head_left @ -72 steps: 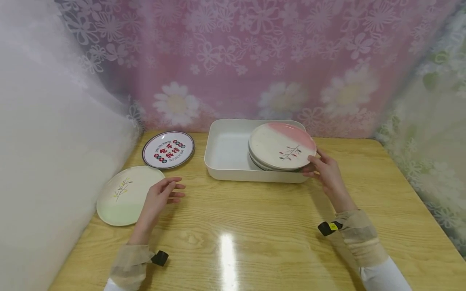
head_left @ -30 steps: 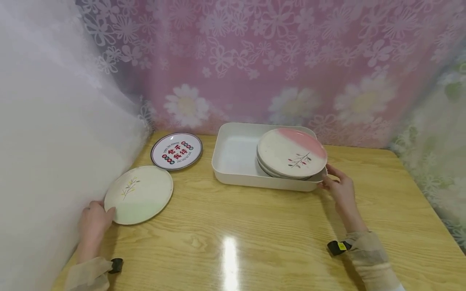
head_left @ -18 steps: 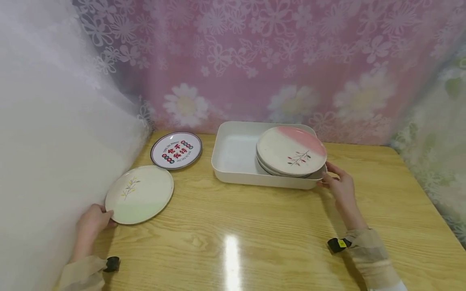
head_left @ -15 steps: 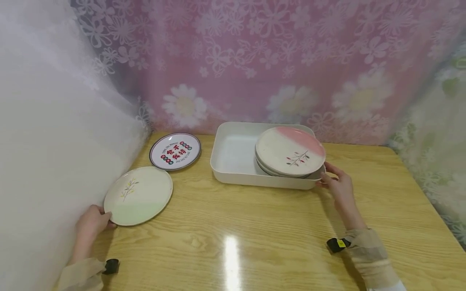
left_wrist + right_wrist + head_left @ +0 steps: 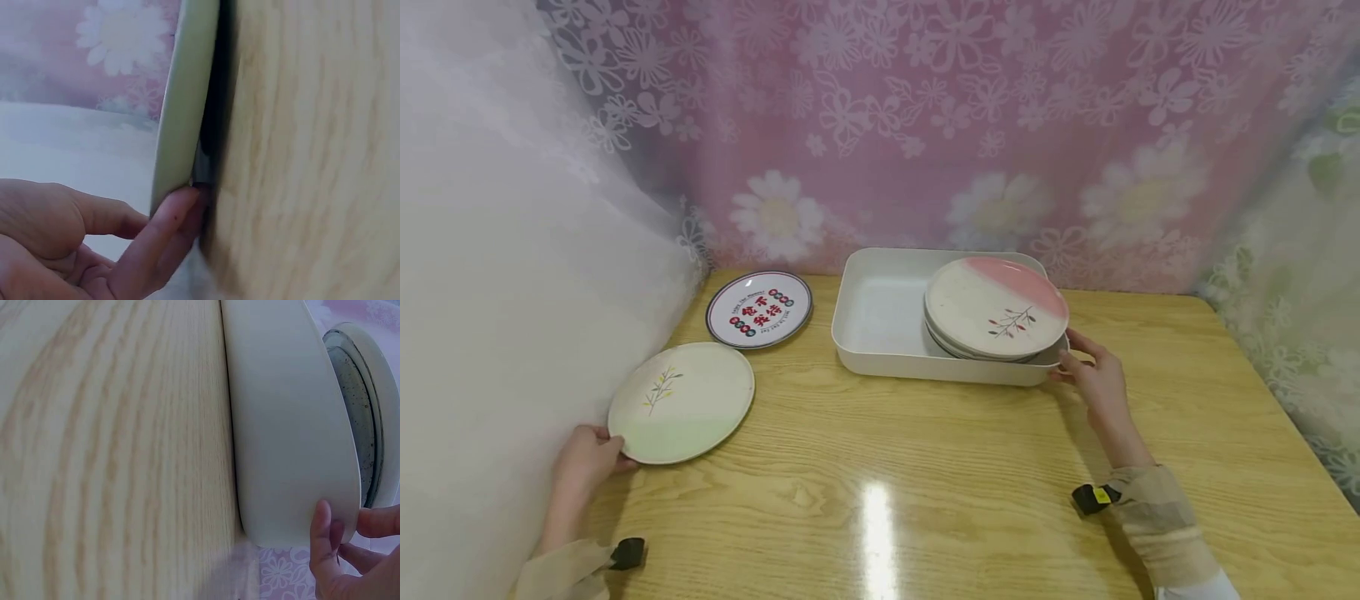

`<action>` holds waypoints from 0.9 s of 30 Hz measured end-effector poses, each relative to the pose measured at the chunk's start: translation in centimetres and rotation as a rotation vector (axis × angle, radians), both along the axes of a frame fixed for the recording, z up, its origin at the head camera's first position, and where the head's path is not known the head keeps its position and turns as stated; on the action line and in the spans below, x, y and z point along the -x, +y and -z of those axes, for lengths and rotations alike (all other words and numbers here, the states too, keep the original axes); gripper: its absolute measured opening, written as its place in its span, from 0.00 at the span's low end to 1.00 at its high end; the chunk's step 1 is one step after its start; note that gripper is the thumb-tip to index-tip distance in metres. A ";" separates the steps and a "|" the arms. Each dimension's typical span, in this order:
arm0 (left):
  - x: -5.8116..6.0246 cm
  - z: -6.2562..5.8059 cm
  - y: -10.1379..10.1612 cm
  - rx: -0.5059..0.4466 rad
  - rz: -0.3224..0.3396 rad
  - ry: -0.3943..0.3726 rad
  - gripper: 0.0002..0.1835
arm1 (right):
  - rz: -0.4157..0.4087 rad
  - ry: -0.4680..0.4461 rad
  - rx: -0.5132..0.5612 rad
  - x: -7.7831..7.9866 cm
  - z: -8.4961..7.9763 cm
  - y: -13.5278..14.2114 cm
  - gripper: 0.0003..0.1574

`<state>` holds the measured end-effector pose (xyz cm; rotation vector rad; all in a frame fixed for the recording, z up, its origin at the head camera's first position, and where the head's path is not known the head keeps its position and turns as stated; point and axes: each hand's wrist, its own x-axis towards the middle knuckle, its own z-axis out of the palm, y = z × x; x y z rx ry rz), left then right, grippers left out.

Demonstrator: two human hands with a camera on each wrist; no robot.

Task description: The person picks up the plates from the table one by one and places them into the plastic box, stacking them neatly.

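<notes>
My left hand [image 5: 583, 458] pinches the lower-left rim of a cream and pale green plate [image 5: 688, 404] with a twig pattern. In the left wrist view its fingers [image 5: 159, 234] reach under the rim of that plate [image 5: 187, 100], which sits close above the wood. My right hand [image 5: 1099, 385] grips the front right corner of a white rectangular tub [image 5: 880, 364]. In the right wrist view, fingers press the outer wall of the tub [image 5: 287, 425] and the thumb lies at its rim. A cream and pink plate [image 5: 985, 304] tops a stack tilted inside the tub's right part.
A white plate [image 5: 760, 310] with red lettering and a dark rim lies behind the green plate, apparently on another plate. The wooden table [image 5: 820, 483] is bounded by a pink floral curtain [image 5: 880, 125] behind and a white cloth [image 5: 512, 292] at the left.
My left hand has gone from the green plate's right side to its lower-left rim and taken hold. My right hand has left the pink plate's edge for the tub's corner.
</notes>
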<state>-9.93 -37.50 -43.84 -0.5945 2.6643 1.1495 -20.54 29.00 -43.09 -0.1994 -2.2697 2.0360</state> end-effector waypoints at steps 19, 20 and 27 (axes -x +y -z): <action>-1.4 1.6 -0.6 -0.594 -0.135 0.150 0.32 | 0.009 -0.012 -0.053 -0.1 -0.1 -0.2 0.35; -1.5 1.6 -0.6 -0.606 -0.146 0.159 0.31 | 0.011 -0.011 -0.053 -0.1 -0.1 -0.3 0.35; -1.9 1.9 -0.4 -0.675 -0.199 0.183 0.25 | 0.032 -0.012 -0.066 -0.1 -0.2 -0.5 0.34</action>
